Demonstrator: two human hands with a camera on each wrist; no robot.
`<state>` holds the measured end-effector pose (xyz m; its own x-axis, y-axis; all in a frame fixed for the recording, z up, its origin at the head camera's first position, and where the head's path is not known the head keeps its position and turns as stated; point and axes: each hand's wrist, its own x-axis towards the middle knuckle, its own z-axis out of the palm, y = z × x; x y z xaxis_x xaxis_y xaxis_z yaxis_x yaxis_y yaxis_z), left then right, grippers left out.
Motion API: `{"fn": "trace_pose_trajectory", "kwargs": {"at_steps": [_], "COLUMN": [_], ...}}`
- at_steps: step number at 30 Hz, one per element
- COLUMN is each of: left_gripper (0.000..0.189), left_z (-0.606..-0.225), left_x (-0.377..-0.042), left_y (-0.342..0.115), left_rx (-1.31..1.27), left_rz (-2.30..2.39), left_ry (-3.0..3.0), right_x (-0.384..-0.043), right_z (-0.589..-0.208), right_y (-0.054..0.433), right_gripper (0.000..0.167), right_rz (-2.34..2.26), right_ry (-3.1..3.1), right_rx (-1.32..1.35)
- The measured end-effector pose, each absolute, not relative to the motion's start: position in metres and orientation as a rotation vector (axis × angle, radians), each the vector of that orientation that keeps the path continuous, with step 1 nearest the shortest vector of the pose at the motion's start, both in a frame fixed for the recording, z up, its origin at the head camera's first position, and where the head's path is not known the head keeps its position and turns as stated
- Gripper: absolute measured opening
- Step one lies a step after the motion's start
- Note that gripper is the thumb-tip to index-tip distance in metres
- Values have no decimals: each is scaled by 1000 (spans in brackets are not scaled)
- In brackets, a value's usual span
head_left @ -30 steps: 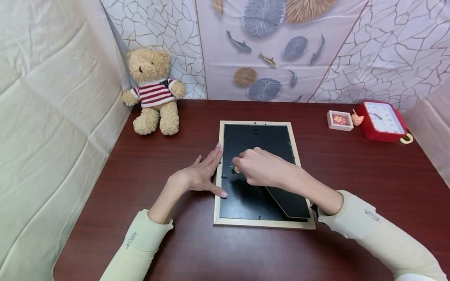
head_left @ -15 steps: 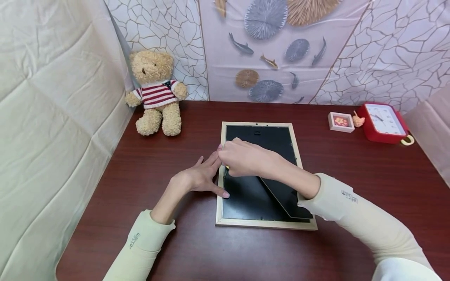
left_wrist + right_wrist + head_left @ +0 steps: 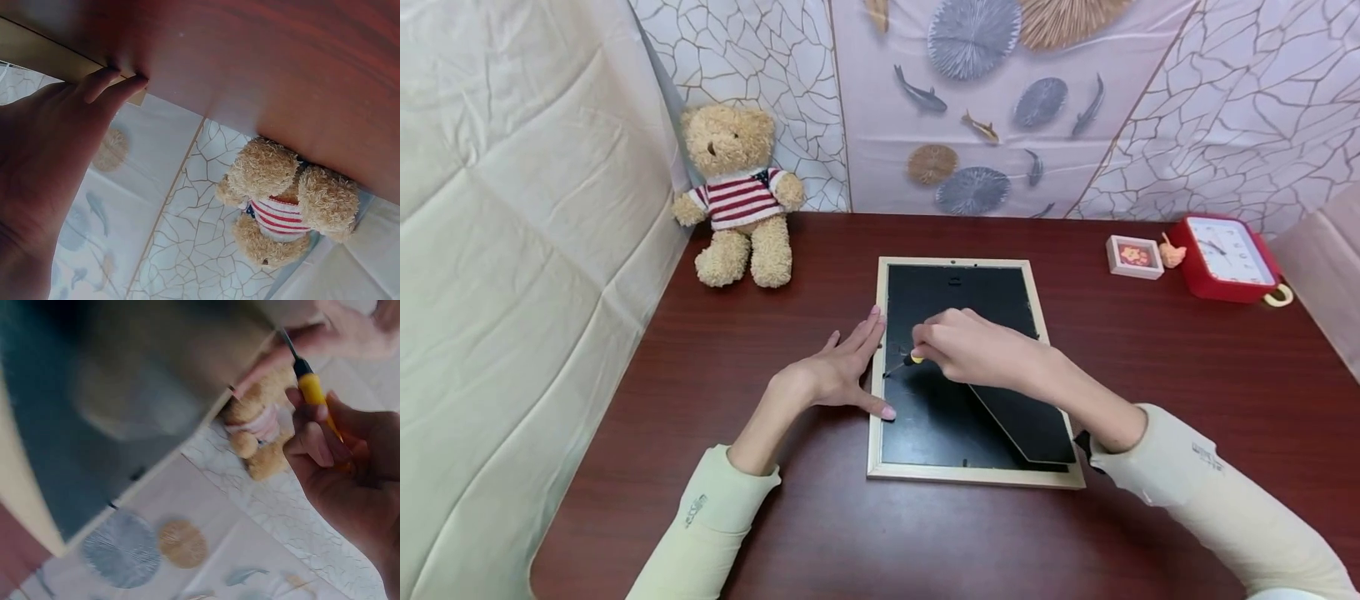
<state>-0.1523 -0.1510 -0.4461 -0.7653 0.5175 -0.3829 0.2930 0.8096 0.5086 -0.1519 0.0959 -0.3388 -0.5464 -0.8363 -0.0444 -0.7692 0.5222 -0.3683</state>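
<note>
A picture frame with a pale wooden rim [image 3: 977, 475] lies back side up on the table, showing its black backing board [image 3: 925, 437]. On the board, a black stand leg [image 3: 1030, 425] is tilted up at an angle. My right hand [image 3: 981, 346] grips a screwdriver [image 3: 312, 389] by its yellow handle, fingers curled round it. The shaft slants to the board's left edge, close to a small dark tab there. Spread straight, the fingers of my left hand [image 3: 827, 375] rest along the frame's left rim, the thumb over the board's edge.
A teddy bear [image 3: 741, 200] in a striped shirt sits at the back left. Toward the back right are a small pink-white box frame [image 3: 1133, 257], a small orange ornament [image 3: 1171, 252] and a red clock [image 3: 1228, 258]. Patterned cloth hangs behind the table.
My right hand swung left with the screwdriver to the frame's left rim, then came back right, baring the shaft. The left hand stays in place on the rim.
</note>
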Motion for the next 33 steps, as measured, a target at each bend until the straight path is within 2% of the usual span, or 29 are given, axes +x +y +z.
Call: {"fn": "trace_pose_trajectory", "kwargs": {"at_steps": [4, 10, 14, 22, 30, 33], "left_gripper": [151, 150, 147, 125, 100, 115], "left_z": [-448, -446, -438, -399, -397, -417], "left_x": [-153, -152, -148, -132, -132, -139], "left_y": [-152, -152, -150, -141, -143, -147], "left_rx": [599, 583, 567, 531, 538, 569], "left_rz": [577, 536, 581, 642, 719, 700], "left_ry": [2477, 2482, 2464, 2422, 2400, 2423], "right_x": [-147, -142, -140, -143, -136, -135], "right_z": [-346, -330, -314, -302, -303, -300], "right_y": [101, 75, 54, 34, 21, 23], "right_gripper": [13, 7, 14, 20, 20, 18], "right_rz": [-489, -212, -32, 20, 132, 156], "right_ry": [2582, 2637, 2590, 2509, 2535, 2537], "right_rx": [-1364, -1576, -1614, -1563, -1591, -1496]}}
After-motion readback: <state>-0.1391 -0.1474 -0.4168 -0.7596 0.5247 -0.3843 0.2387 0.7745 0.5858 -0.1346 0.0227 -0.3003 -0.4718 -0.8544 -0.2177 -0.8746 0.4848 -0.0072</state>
